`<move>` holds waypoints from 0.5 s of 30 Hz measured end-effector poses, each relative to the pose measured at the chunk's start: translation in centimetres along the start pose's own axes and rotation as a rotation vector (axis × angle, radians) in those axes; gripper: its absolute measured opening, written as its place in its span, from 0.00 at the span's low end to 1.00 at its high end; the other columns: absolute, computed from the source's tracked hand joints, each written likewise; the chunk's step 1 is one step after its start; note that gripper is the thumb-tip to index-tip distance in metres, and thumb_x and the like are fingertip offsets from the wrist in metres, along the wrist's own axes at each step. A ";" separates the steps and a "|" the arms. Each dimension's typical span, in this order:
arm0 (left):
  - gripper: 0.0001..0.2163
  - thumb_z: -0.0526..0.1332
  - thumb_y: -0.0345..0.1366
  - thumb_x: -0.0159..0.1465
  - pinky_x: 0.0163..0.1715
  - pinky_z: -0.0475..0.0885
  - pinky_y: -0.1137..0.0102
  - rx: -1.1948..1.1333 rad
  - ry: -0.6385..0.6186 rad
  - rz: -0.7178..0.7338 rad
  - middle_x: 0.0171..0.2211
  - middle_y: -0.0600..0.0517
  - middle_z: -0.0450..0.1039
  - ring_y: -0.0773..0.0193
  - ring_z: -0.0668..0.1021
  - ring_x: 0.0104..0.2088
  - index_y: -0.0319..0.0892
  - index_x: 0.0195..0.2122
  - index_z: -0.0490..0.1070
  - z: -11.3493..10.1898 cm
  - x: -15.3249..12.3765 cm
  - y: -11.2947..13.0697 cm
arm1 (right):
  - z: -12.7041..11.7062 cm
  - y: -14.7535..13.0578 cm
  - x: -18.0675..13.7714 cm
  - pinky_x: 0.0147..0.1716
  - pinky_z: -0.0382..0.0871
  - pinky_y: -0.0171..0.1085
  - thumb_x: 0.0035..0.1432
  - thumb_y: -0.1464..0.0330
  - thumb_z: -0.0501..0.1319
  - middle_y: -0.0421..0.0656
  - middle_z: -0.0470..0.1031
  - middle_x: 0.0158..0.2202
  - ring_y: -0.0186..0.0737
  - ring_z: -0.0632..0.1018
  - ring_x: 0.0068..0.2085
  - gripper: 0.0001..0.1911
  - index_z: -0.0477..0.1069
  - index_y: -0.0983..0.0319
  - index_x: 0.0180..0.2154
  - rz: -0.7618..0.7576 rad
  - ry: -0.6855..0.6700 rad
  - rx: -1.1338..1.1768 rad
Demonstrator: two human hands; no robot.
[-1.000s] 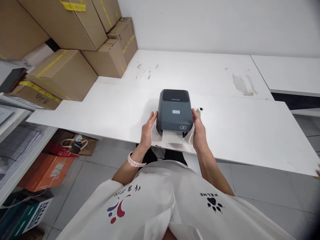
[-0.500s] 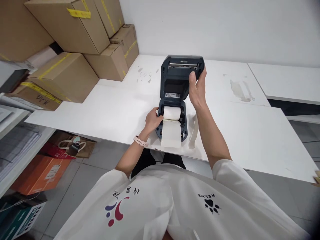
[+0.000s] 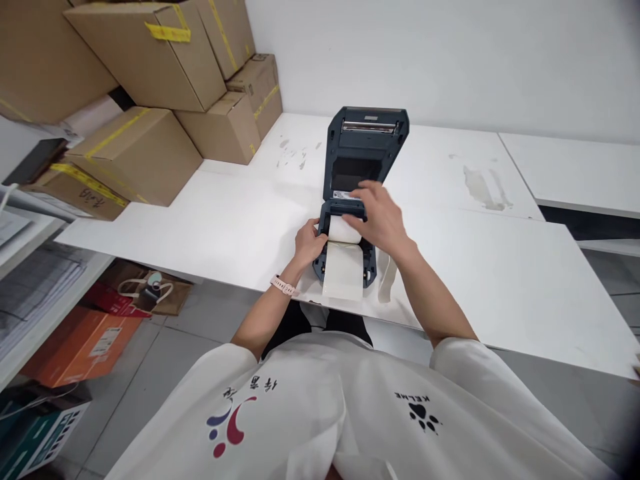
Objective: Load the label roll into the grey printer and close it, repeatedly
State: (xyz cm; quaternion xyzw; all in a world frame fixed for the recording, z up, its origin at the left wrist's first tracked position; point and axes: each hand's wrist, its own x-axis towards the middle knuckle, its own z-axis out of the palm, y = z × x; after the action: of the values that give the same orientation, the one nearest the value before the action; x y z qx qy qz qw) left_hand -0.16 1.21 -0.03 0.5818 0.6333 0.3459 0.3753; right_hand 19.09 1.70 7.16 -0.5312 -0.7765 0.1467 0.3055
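Observation:
A dark label printer [image 3: 371, 143] stands on the white table with its lid raised. Inside its base lies a roll of white labels [image 3: 341, 230], and a strip of label paper [image 3: 343, 272] runs out over the front. My left hand [image 3: 309, 244] grips the left side of the base, thumb on the inner edge by the roll. Over the roll's right part hovers my right hand [image 3: 384, 220], thumb and fingers apart; it partly hides the roll and the hinge. Whether its fingertips touch the roll, I cannot tell. Beside the printer's right side lies a loose paper strip [image 3: 387, 280].
Cardboard boxes [image 3: 145, 157] with yellow tape are stacked on the left of the white table [image 3: 460, 280]. Below left, an orange box [image 3: 83, 347] and a paper bag [image 3: 173, 300] sit on the floor. A white wall [image 3: 430, 60] rises behind.
My right hand has let go of the raised lid and come down over the label roll. The lid stays up by itself. My left hand keeps its hold on the base.

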 end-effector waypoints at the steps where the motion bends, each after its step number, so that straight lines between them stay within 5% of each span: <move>1: 0.25 0.60 0.31 0.53 0.35 0.67 0.65 -0.002 0.002 -0.001 0.27 0.53 0.70 0.58 0.74 0.31 0.40 0.54 0.73 0.1 0.0 -0.1 | 0.7 -0.1 0.2 0.59 0.66 0.61 0.57 0.53 0.66 0.51 0.68 0.63 0.65 0.70 0.63 0.30 0.68 0.55 0.58 0.015 -0.124 -0.075; 4: 0.25 0.60 0.29 0.52 0.33 0.65 0.67 -0.006 0.013 0.000 0.27 0.55 0.68 0.61 0.72 0.30 0.40 0.54 0.73 0.3 0.2 -0.3 | 2.5 0.2 1.8 0.55 0.68 0.59 0.54 0.56 0.68 0.56 0.74 0.59 0.67 0.75 0.58 0.38 0.62 0.59 0.63 0.034 -0.512 -0.309; 6: 0.25 0.60 0.28 0.52 0.33 0.64 0.68 -0.015 0.024 -0.002 0.26 0.55 0.68 0.62 0.72 0.30 0.40 0.54 0.74 0.4 0.3 -0.4 | 3.3 0.6 2.9 0.53 0.69 0.57 0.53 0.57 0.68 0.58 0.75 0.57 0.67 0.77 0.56 0.40 0.62 0.62 0.64 0.020 -0.633 -0.406; 10: 0.26 0.59 0.27 0.52 0.31 0.62 0.68 -0.037 0.028 -0.003 0.25 0.56 0.66 0.63 0.70 0.28 0.38 0.54 0.74 0.4 0.3 -0.4 | 2.1 1.3 3.5 0.52 0.72 0.51 0.49 0.59 0.70 0.53 0.76 0.57 0.60 0.78 0.55 0.39 0.64 0.60 0.62 -0.047 -0.672 -0.246; 15: 0.26 0.59 0.28 0.53 0.30 0.61 0.68 -0.082 0.019 0.001 0.25 0.57 0.64 0.64 0.69 0.28 0.36 0.55 0.73 0.4 0.2 -0.6 | -4.1 3.3 1.3 0.58 0.70 0.47 0.42 0.60 0.75 0.44 0.74 0.59 0.53 0.76 0.58 0.41 0.68 0.54 0.59 -0.152 -0.504 0.290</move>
State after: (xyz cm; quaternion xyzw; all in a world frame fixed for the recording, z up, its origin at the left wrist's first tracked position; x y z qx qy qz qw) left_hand -0.10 1.40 -0.75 0.5632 0.6218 0.3772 0.3923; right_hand 23.77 3.75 8.90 -0.3693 -0.8363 0.3601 0.1860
